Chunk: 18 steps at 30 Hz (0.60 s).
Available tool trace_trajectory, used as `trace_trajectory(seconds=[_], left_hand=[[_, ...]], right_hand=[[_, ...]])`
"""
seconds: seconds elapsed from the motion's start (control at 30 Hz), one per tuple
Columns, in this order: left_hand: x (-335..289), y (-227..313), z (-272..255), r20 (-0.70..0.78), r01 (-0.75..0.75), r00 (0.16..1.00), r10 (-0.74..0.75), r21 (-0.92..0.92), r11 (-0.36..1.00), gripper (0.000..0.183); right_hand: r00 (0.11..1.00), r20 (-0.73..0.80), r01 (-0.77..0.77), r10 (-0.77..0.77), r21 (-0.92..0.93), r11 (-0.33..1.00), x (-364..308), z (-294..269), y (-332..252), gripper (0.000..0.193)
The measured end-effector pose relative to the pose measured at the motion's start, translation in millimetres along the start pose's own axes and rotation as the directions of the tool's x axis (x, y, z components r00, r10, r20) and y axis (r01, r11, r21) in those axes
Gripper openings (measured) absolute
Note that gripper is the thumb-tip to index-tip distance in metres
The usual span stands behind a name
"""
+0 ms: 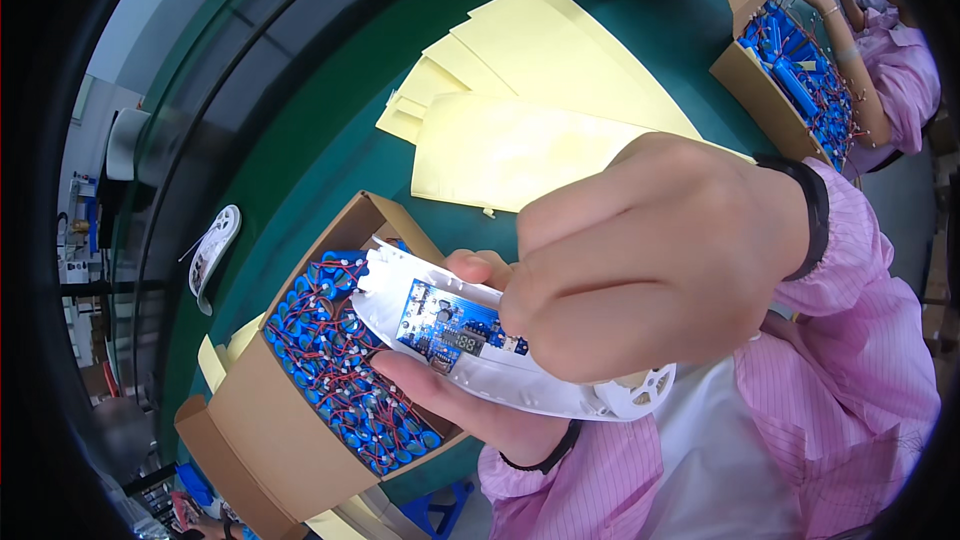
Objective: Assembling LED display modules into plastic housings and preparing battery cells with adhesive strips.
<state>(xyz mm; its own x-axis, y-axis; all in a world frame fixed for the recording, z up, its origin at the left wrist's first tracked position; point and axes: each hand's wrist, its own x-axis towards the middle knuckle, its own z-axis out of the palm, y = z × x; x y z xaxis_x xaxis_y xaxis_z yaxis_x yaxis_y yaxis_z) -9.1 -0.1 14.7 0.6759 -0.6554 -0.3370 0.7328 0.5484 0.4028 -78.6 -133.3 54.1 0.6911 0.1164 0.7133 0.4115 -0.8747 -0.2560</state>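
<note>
Desk (345, 155) with white shell (540, 385) cradled in left hand (470, 405)

The green desk extends behind the hands. On it are several yellow sheets (530, 130), overlapping like a fan. Nearer, on the left, stands a cardboard box (285, 430), filled with blue cells (340, 360) that have red wires. Farther, at the upper right, a similar carton (765, 105) stands in front of a co-worker.

The white shell is in front of the person, partly above the near corner of the cardboard box. Its long axis goes slanting, from upper left down to lower right, where a spoked round end (650, 393) shows. From the right hand (650, 260), the shell lies below and toward the left, so this hand covers its middle from above. Both hands are at the shell, and the left supports it from underneath, with fingers along both long edges.

The right hand arrives from the right, back upward, with fingers curled in narrow. Its fingertips are hidden; I cannot tell whether they hold something.

Inside the shell sits a blue circuit board (430, 320), its right part covered by the right hand. The smallest is a digit display (467, 342) on the board.
</note>
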Motion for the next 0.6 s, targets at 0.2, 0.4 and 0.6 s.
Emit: trace_trajectory(seconds=[0.2, 0.4, 0.6], left_hand=[[0.0, 19.5, 6.1, -0.022, -0.083, 0.996, 0.084, 0.035, 0.996, 0.061], [16.1, 37.5, -21.5, 0.328, -0.251, 0.92, 0.212, 0.08, 0.965, 0.076], [13.5, -3.8, -26.3, 0.336, -0.493, 0.855, 0.396, 0.284, 0.823, 0.074]], right_hand=[[1.0, -0.006, 0.028, -0.028, 0.032, 0.999, 24.1, 2.6, -5.6, 0.007], [0.922, 0.229, -0.356, 0.312, 0.185, 0.916, 44.0, 13.9, -13.9, 0.015], [0.86, 0.365, -0.406, 0.358, 0.061, 0.912, 18.3, 5.3, -14.9, 0.049]])
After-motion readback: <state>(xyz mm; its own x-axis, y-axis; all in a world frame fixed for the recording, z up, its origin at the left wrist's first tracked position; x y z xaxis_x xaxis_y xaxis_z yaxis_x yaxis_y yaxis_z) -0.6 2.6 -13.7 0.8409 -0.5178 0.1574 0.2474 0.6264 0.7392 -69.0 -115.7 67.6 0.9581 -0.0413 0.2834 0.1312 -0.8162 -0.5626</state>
